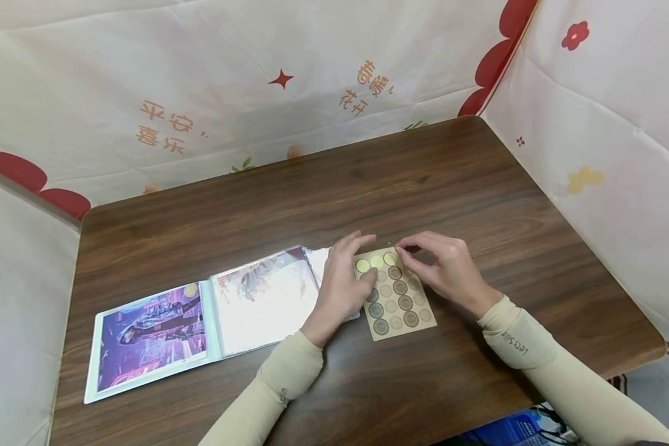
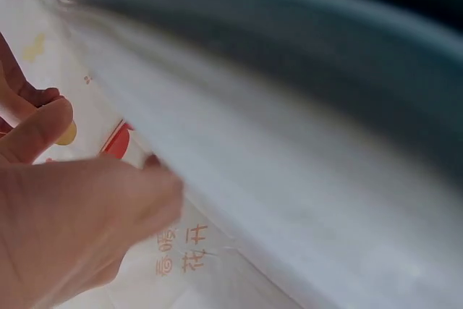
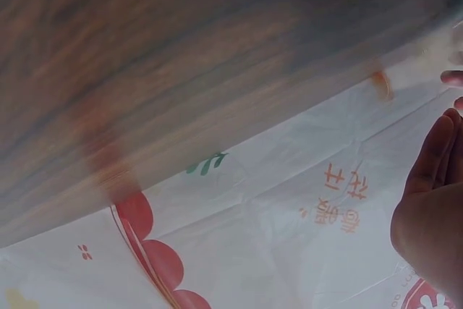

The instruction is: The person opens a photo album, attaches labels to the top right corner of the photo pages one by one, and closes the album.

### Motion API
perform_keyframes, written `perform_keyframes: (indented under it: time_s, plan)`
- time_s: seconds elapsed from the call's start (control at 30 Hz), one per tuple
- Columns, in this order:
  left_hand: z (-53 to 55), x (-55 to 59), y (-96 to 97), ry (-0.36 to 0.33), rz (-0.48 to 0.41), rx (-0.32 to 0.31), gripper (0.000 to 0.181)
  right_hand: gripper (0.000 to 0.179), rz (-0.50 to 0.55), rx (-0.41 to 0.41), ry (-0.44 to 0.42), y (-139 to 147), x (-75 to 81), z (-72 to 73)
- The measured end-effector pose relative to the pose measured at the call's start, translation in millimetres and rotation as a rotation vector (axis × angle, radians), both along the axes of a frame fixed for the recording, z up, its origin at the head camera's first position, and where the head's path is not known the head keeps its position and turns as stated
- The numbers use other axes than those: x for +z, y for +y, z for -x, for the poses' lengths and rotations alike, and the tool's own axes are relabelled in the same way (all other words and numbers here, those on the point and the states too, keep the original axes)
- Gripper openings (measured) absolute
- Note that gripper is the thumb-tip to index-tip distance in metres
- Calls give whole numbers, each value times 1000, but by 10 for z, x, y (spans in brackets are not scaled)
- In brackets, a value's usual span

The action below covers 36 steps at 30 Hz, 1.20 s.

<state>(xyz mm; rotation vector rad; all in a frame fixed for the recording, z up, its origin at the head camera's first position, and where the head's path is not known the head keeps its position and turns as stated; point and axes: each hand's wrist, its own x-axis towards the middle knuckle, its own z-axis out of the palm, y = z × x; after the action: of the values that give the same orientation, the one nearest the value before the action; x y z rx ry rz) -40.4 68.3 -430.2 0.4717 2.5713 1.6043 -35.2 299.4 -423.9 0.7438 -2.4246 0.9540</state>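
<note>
A beige sheet of round stickers point(image 1: 406, 319) lies on the table, its top row shining gold and lower circles darker. My left hand point(image 1: 345, 279) rests over its left side, thumb touching the upper part, other fingers stretched past the top edge. At the sheet's upper right, my right hand point(image 1: 448, 266) pinches thumb and index finger together at a sticker; the hand hides that corner. The left wrist view shows a small gold round sticker point(image 2: 67, 134) by the fingertips of both hands. In the right wrist view only part of the right hand point(image 3: 430, 193) shows.
An open album point(image 1: 214, 319) lies left of the sheet, a purple picture point(image 1: 150, 337) on its left page with a gold round sticker point(image 1: 191, 290) in the corner. Glare whitens its right page. Patterned curtains point(image 1: 228, 80) surround the wooden table point(image 1: 312, 192). A blue basket point(image 1: 507, 430) is below the front edge.
</note>
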Motion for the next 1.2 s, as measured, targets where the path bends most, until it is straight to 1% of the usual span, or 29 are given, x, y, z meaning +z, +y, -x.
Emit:
perform_keyframes:
  time_s: [0.1, 0.17, 0.2, 0.3, 0.4, 0.47, 0.5, 0.57, 0.63, 0.67, 0.73, 0.8, 0.97, 1.1, 1.2]
  plan:
    - [-33, 23, -13, 26, 23, -2, 60, 20, -15, -1, 10, -5, -2, 3]
    - [-85, 155, -34, 22, 36, -17, 56, 18, -21, -3, 6, -6, 2, 3]
    - [-110, 191, -45, 31, 45, -28, 54, 16, -23, -4, 4, -9, 9, 2]
    - [-192, 287, -96, 76, 112, -67, 50, 13, -27, -6, -5, -11, 25, -2]
    - [-291, 323, -186, 153, 238, -94, 47, 13, -25, -7, -3, -19, 33, -4]
    - [-370, 324, -270, 199, 354, -90, 49, 13, -21, -5, 0, -27, 29, -1]
    - [-408, 312, -311, 217, 421, -77, 51, 14, -17, -5, 2, -30, 25, 1]
    - [-478, 287, -394, 227, 553, -35, 60, 14, -11, -2, 8, -37, 15, 8]
    - [-532, 247, -470, 209, 656, 12, 71, 17, -3, 1, 15, -44, 6, 17]
    - [-552, 219, -504, 200, 696, 35, 75, 17, 0, 3, 16, -47, 3, 21]
    - [-590, 164, -571, 200, 746, 69, 81, 19, 2, 8, 15, -51, 0, 28]
    - [-627, 105, -635, 231, 763, 89, 83, 19, 3, 12, 14, -56, 3, 35]
    - [-703, 4, -747, 337, 763, 103, 78, 17, -7, 0, 17, -75, 24, 59]
    - [-722, -25, -790, 350, 770, 100, 76, 17, -14, 1, 39, -126, 41, 85]
    - [-730, -40, -817, 348, 770, 95, 76, 16, -28, 37, 70, -215, 58, 118]
